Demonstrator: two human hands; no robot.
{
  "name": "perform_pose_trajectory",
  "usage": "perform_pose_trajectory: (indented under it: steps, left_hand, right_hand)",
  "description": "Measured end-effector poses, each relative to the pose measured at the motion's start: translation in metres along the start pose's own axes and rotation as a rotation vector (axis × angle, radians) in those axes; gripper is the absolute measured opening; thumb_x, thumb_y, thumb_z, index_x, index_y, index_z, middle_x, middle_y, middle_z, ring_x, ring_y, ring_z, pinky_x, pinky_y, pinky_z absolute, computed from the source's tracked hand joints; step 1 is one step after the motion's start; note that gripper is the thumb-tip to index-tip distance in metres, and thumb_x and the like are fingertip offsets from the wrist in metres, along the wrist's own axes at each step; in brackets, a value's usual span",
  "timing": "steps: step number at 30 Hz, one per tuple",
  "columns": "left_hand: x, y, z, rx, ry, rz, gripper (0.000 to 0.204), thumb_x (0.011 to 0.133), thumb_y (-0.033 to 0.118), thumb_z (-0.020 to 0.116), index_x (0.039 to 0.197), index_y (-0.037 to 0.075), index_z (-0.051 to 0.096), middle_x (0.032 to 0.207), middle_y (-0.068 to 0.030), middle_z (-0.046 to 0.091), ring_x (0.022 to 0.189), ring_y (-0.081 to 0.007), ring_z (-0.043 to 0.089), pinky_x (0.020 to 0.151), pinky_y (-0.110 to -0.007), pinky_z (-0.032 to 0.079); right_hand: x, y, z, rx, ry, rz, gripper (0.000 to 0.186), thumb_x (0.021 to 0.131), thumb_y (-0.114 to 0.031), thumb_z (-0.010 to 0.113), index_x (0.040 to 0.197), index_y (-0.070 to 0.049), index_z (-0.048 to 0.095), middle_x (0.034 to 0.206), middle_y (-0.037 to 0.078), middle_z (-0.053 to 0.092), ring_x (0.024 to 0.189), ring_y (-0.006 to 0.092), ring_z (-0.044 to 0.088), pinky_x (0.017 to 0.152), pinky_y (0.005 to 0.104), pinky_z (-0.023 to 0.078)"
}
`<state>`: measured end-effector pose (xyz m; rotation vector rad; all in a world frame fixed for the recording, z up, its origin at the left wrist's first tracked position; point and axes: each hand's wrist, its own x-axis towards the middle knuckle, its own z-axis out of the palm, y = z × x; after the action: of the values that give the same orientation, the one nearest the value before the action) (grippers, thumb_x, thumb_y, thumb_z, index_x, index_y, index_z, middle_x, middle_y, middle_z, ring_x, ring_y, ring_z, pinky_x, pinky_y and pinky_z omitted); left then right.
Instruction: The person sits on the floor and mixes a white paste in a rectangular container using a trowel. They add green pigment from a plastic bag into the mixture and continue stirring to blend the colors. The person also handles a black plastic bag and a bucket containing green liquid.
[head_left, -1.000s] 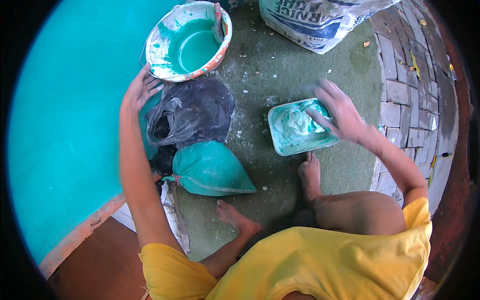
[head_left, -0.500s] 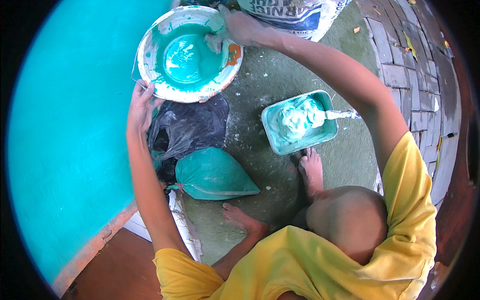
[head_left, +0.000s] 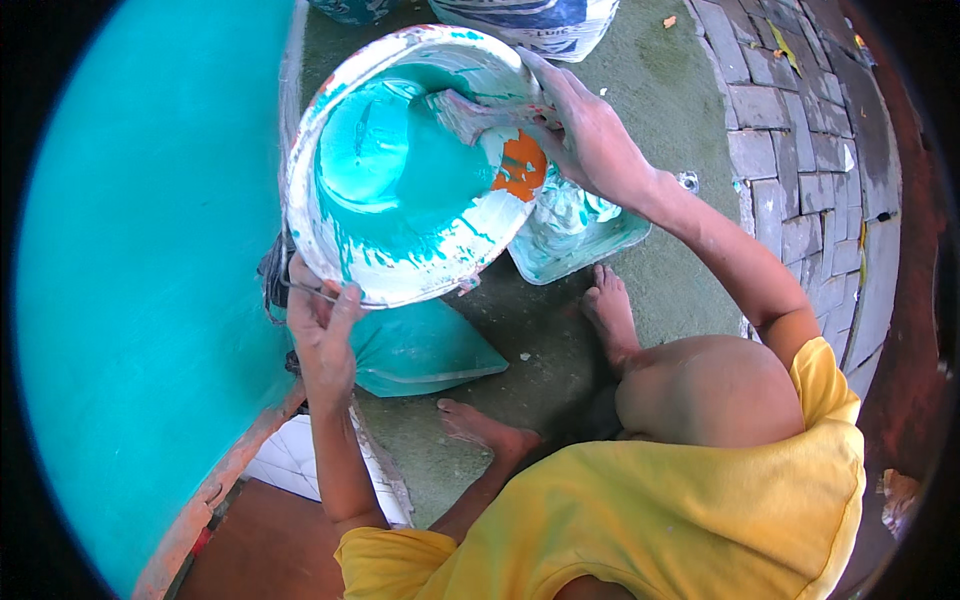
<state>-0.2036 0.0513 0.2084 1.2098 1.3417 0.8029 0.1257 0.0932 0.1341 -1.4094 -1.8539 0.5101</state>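
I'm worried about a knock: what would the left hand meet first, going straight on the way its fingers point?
The paint bucket, most likely: it is right against the left hand, whose fingers point up the picture. With depth unclear, the hand might push its side or slip underneath.

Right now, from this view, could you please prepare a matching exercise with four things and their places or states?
1. bucket
2. tray
3. left hand
4. right hand

A. at the bucket's right side
B. partly hidden, with pale paste inside
C. at the bucket's lower left
D. tilted, with teal paint inside

Pairs: 1-D, 2-B, 3-C, 4-A
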Motion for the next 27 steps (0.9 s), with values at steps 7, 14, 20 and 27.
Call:
perform_pose_trajectory:
  steps: [7,14,20,27]
  left_hand:
    - [-0.024,-0.014,0.027,0.034,-0.118,0.242,0.023,0.089,-0.005,0.058,0.112,-0.002,0.056,0.150,-0.0146,0.024,0.133,-0.0222,0.039,0.106,-0.036,0.036]
    - [-0.030,-0.016,0.040,0.215,-0.127,0.330,0.025,0.089,-0.001,0.059,0.114,-0.003,0.058,0.150,-0.0197,0.025,0.135,-0.0288,0.039,0.103,-0.037,0.043]
    - [-0.034,-0.021,0.050,0.145,-0.103,0.373,0.036,0.089,0.003,0.060,0.124,-0.006,0.054,0.148,-0.0225,0.027,0.132,-0.0323,0.044,0.099,-0.036,0.048]
    - [-0.036,-0.022,0.052,0.173,-0.087,0.383,0.036,0.090,0.004,0.060,0.122,-0.010,0.053,0.147,-0.0232,0.028,0.130,-0.0329,0.046,0.098,-0.036,0.048]
  right_hand:
    - [-0.038,-0.003,-0.019,0.027,0.056,0.114,0.068,0.084,0.000,0.065,0.142,-0.005,0.030,0.116,0.023,0.056,0.093,0.0339,0.064,0.080,0.0418,0.055]
    - [-0.053,-0.004,-0.026,0.076,0.081,0.143,0.071,0.081,0.004,0.065,0.142,-0.006,0.029,0.116,0.022,0.053,0.096,0.0360,0.064,0.079,0.0414,0.055]
    - [-0.057,-0.002,-0.029,0.007,0.089,0.112,0.071,0.081,0.003,0.065,0.141,-0.004,0.029,0.115,0.022,0.053,0.095,0.0353,0.064,0.079,0.0418,0.056]
    - [-0.058,0.002,-0.026,0.028,0.084,0.124,0.071,0.081,0.003,0.066,0.141,-0.004,0.028,0.115,0.022,0.052,0.096,0.0354,0.065,0.081,0.0426,0.056]
